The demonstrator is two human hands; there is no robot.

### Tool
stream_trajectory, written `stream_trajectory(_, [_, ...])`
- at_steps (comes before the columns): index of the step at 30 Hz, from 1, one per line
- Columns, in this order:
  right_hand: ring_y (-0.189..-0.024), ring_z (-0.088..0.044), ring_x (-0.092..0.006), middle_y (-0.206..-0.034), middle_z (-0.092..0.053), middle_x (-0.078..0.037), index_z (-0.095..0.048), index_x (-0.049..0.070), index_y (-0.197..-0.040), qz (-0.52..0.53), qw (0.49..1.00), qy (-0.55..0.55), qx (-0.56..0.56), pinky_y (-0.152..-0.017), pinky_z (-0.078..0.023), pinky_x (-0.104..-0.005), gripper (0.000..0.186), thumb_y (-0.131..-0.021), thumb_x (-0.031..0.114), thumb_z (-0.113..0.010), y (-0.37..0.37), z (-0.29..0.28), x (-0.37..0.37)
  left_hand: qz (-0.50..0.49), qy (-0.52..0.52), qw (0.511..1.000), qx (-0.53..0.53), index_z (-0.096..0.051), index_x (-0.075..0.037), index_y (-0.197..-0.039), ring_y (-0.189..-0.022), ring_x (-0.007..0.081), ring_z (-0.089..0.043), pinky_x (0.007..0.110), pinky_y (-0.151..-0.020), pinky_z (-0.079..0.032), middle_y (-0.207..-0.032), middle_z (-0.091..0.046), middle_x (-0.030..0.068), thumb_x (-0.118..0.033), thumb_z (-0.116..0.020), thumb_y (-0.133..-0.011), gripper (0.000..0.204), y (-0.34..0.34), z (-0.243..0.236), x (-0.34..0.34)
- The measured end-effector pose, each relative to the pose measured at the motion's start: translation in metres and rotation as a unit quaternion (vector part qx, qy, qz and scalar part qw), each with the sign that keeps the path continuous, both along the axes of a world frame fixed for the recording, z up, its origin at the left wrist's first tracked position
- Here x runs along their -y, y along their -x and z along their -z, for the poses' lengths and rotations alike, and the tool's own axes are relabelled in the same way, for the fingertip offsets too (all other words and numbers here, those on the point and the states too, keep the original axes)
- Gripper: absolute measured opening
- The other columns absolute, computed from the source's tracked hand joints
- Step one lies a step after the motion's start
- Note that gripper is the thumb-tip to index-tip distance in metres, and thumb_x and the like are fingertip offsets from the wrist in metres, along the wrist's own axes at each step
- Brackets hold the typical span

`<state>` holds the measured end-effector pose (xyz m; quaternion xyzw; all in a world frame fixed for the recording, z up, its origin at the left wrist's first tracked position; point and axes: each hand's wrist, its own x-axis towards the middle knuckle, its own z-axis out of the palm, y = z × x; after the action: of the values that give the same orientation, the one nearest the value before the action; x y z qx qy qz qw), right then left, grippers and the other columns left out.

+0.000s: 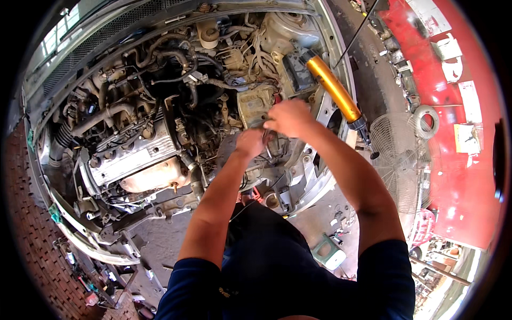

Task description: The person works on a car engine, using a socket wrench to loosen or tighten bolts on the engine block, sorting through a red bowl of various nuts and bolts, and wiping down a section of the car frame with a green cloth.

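Observation:
Both hands are close together over the front right part of an open engine bay, beside a dirty beige metal tray (pixel 255 106). My left hand (pixel 252 142) has its fingers curled in, at a small dark part between the two hands that is too small to name. Just above and right of it, my right hand (pixel 290 118) is bent down with fingers drawn together; its fingertips and whatever they grip are hidden. Behind the hands run several wires and hoses. The engine (pixel 133 162) with its silver cover lies to the left.
An orange-yellow cylindrical work light (pixel 335 89) rests along the right fender, near a black box (pixel 298 72). A thin prop rod (pixel 356 34) rises at the far right. Beyond stand a round fan (pixel 400 154) and a red panel (pixel 453 133). A green-and-white container (pixel 328 252) lies on the floor.

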<state>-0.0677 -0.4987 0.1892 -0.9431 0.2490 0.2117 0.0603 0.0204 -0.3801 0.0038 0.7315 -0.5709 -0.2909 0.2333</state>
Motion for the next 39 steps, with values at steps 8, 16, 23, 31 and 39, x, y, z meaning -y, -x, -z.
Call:
stream_trajectory(8, [-0.065, -0.057, -0.0284, -0.072, -0.062, -0.007, -0.078, 0.006, -0.127, 0.022, 0.863, 0.037, 0.503, -0.066, -0.044, -0.0445, 0.046, -0.086, 0.027, -0.087, 0.129, -0.045, -0.105, -0.221, 0.274, 0.882, -0.314, -0.039, 0.0, -0.16, -0.128, 0.0307, -0.063, 0.039, -0.104, -0.055, -0.152, -0.052, 0.0211, -0.006, -0.075, -0.094, 0.076, -0.018, -0.095, -0.059])
stream_trajectory(16, [-0.087, -0.071, -0.0332, -0.105, -0.076, -0.016, -0.072, 0.003, -0.137, 0.218, 0.792, -0.332, 0.463, -0.078, -0.056, -0.041, 0.055, -0.086, 0.019, -0.087, 0.21, 0.01, -0.221, -0.251, 0.079, 0.927, -0.267, -0.071, 0.001, -0.111, -0.1, 0.0216, -0.071, 0.036, -0.091, -0.056, -0.107, -0.075, 0.0114, -0.004, -0.065, -0.099, 0.014, 0.029, -0.104, -0.223])
stream_trajectory(23, [-0.094, -0.074, -0.0368, -0.107, -0.074, -0.017, -0.071, 0.004, -0.116, 0.127, 0.826, -0.461, 0.299, -0.079, -0.058, -0.0455, 0.046, -0.096, 0.045, -0.076, 0.205, 0.055, -0.22, -0.213, 0.026, 0.956, -0.201, -0.068, 0.0, -0.12, -0.095, 0.0211, -0.074, 0.035, -0.087, -0.058, -0.101, -0.077, 0.0142, 0.0, -0.062, -0.097, 0.024, 0.064, -0.128, -0.275])
stream_trajectory(31, [-0.074, -0.069, -0.044, -0.078, -0.068, -0.019, -0.064, 0.003, -0.089, 0.138, 0.821, -0.471, 0.293, -0.066, -0.053, -0.0502, 0.041, -0.095, 0.041, -0.079, 0.197, 0.078, -0.222, -0.222, -0.061, 0.965, -0.122, -0.067, 0.0, -0.128, -0.098, 0.0313, -0.077, 0.039, -0.089, -0.059, -0.104, -0.077, 0.0191, -0.006, -0.07, -0.096, 0.033, 0.089, -0.152, -0.264])
stream_trajectory(39, [-0.071, -0.069, -0.0432, -0.075, -0.068, -0.019, -0.062, 0.002, -0.087, 0.151, 0.806, -0.506, 0.268, -0.063, -0.051, -0.0502, 0.042, -0.096, 0.039, -0.079, 0.192, 0.093, -0.214, -0.269, -0.105, 0.953, -0.09, -0.07, 0.002, -0.126, -0.089, 0.0296, -0.069, 0.04, -0.084, -0.055, -0.101, -0.073, 0.0184, -0.018, -0.073, -0.101, 0.032, 0.09, -0.15, -0.288])
